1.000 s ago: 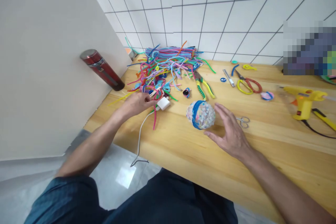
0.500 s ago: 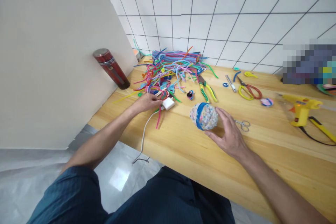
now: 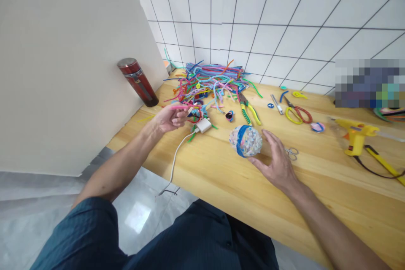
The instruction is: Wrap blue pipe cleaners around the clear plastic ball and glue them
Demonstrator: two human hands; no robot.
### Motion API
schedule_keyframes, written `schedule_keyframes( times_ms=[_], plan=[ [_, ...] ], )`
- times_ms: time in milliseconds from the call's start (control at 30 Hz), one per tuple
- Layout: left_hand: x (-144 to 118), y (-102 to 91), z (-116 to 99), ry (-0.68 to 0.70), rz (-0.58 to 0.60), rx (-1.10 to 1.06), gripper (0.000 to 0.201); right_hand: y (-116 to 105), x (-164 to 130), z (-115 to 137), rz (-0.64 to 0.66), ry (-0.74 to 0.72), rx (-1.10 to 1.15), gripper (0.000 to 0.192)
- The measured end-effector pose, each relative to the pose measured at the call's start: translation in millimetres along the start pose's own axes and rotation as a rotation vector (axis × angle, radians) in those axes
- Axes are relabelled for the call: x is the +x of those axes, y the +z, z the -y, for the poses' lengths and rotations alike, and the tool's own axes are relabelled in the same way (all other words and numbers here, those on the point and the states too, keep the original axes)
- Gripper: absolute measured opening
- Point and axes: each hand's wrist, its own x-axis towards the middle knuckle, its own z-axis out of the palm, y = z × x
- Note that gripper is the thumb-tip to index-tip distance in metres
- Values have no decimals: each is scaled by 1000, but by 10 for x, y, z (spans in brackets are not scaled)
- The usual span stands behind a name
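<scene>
Raised over the left part of the table, my left hand (image 3: 173, 119) is closed with its fingers curled. Between them it pinches a pink pipe cleaner (image 3: 182, 107). Just to its right lies a white charger plug (image 3: 203, 125) with a white cable. My right hand (image 3: 276, 160) has thumb and fingers spread around the right side of an egg-shaped ball (image 3: 251, 141) covered in mottled bits, with a blue band around it. The ball rests on the table; whether the fingertips touch it I cannot tell. Behind my left hand is a tangle of coloured pipe cleaners (image 3: 215, 76).
A red thermos (image 3: 139, 82) stands at the left by a white panel. Green-yellow pliers (image 3: 248, 109) and a small dark-mouthed piece (image 3: 229, 115) lie behind the ball. Farther right are scissors (image 3: 297, 113), small metal scissors (image 3: 291, 154), a cutter (image 3: 276, 104) and a yellow glue gun (image 3: 356, 135).
My left hand has lifted away from the charger, up and left, with the pink pipe cleaner that hung beside the plug. My right hand and the ball stay nearly in place.
</scene>
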Motion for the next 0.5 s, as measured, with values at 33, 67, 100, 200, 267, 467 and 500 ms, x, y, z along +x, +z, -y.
schedule_keyframes(
  times_ms=[33, 67, 100, 200, 267, 467, 500],
  plan=[
    [4, 81, 12, 9, 4, -33, 33, -34, 28, 48, -8, -7, -3, 94],
    [13, 173, 35, 10, 11, -58, 32, -73, 67, 112, -10, -15, -7, 91],
    [26, 270, 65, 2, 21, -72, 30, -113, 117, 189, -5, -24, -11, 88],
    [90, 536, 181, -22, 42, -82, 24, -194, 346, 459, 41, -45, -24, 80],
    [143, 660, 256, -17, 40, -69, 24, -186, 553, 611, 66, -51, -43, 80],
    [215, 818, 372, 40, 45, 21, 25, 69, 1074, 662, 186, -141, 30, 56],
    [203, 828, 381, 46, 51, 33, 25, 115, 1104, 635, 206, -158, 53, 48]
  ],
)
